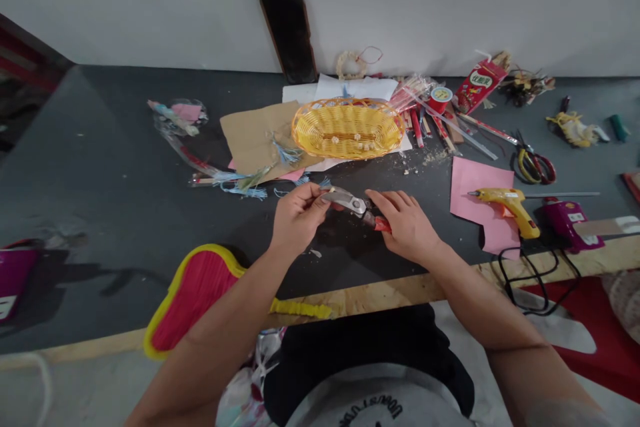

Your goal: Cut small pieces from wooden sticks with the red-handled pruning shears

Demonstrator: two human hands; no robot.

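Note:
Pruning shears (354, 203) with a silver blade and red handle lie across the middle, gripped by my right hand (407, 223) at the handle. My left hand (300, 217) is closed in a pinch at the blade end, on something small that I cannot make out, with a bit of blue tassel just beyond the fingertips. Just past my hands sits a yellow woven basket (349, 127) holding a few small pale pieces. Blue tassels (247, 192) lie to the left of my left hand, beside brown paper (257, 133).
A yellow glue gun (510, 203) rests on pink paper (463, 187) at the right, its black cable near the table edge. Scissors (534, 163), a red drink carton (480, 85) and a spool (441, 99) stand or lie behind. A phone (289, 33) leans on the wall. A red-and-yellow fan (197, 287) is front left.

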